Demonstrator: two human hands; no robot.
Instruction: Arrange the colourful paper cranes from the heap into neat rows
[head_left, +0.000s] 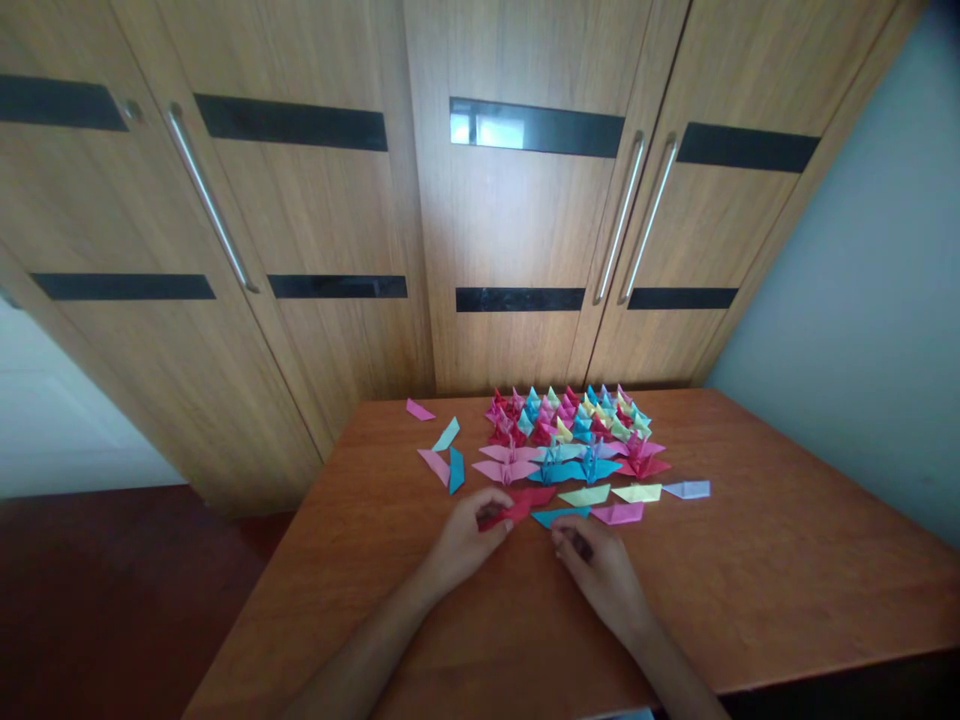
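Observation:
My left hand (472, 535) is closed, its thumb and fingers pinching a red folded paper piece (517, 508) above the wooden table. Close by on the right, my right hand (596, 565) has its fingers curled together; whether anything is between them is hidden. Just beyond its fingertips lies a blue folded paper piece (555, 517), with a pink one (619, 513) beside it. Behind these, a pale green piece (585, 496), a pale yellow piece (637, 492) and a lavender piece (688, 489) lie in a row.
Rows of folded paper cranes (559, 420) in several colours stand at the back of the wooden table (360, 600). Loose folded strips, including a blue one (456, 470), lie at the back left. A wooden wardrobe (517, 230) rises behind, a wall (847, 330) at right.

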